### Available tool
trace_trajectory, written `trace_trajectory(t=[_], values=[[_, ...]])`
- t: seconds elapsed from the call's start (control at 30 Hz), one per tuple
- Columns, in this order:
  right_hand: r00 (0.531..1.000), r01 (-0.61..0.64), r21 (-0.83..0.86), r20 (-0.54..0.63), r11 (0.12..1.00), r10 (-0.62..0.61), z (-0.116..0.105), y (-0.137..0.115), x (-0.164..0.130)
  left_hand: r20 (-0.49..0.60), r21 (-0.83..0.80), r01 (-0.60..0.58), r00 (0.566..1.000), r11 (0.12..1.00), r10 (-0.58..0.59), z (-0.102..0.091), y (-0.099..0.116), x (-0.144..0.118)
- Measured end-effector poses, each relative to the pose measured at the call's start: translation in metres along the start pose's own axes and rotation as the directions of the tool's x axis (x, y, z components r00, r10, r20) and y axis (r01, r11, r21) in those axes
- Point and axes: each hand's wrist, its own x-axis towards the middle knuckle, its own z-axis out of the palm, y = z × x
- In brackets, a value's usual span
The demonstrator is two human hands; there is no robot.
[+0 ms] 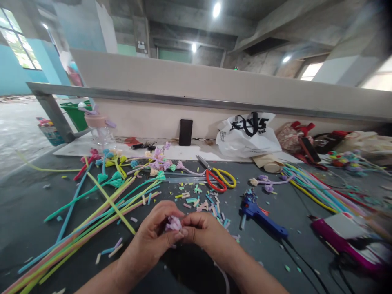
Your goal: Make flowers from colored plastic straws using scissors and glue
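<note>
Pinch the small purple fluffy bunch (173, 223) softly by its edges, as likely light, bendy and easy to squash. Held now in the fingertips of left hand (151, 232) and right hand (208, 232), over the dark table (24, 212), near cut bits (202, 206).

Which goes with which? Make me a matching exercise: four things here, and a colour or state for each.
Things
1. Left hand
2. Scissors
3. Glue gun
4. Bin

Colours or states
A. Green
B. Red and yellow handles
C. Fingers on a lilac piece
D. Blue, with a black cable

Pairs: 1-C, 2-B, 3-D, 4-A
</note>
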Motion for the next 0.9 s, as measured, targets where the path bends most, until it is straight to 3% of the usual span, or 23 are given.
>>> trace_trajectory(t=[0.13, 0.23, 0.33, 0.43, 0.57, 0.7, 0.9], values=[[1.000, -0.003, -0.045, -0.013, 0.999, 0.003, -0.002, 0.005, 0.000, 0.035, 0.032, -0.070, 0.997, 0.997, 0.069, -0.001, -0.002, 0.001], [0.992, 0.112, -0.217, -0.030, 0.970, -0.121, -0.001, 0.003, 0.000, 0.036, 0.036, -0.060, 0.998, 0.998, 0.059, -0.001, -0.005, 0.002], [0.959, 0.243, -0.429, -0.028, 0.870, -0.281, 0.000, -0.003, -0.002, 0.029, 0.047, -0.035, 0.999, 0.998, 0.033, -0.001, -0.006, 0.002], [0.935, 0.279, -0.548, -0.033, 0.788, -0.354, 0.000, -0.009, -0.004, 0.000, 0.097, -0.057, 0.998, 0.994, 0.058, -0.002, -0.005, 0.001], [0.899, 0.276, -0.676, -0.069, 0.683, -0.432, -0.001, -0.010, -0.004, -0.090, 0.326, -0.165, 0.975, 0.931, 0.204, -0.004, 0.001, 0.002], [0.843, 0.278, -0.795, -0.067, 0.539, -0.533, 0.000, -0.007, -0.005, -0.053, 0.527, -0.257, 0.941, 0.810, 0.333, -0.005, 0.008, 0.004], [0.814, 0.293, -0.827, -0.047, 0.479, -0.580, 0.001, -0.005, -0.005, -0.111, 0.536, -0.220, 0.939, 0.815, 0.327, -0.003, 0.008, 0.006]])
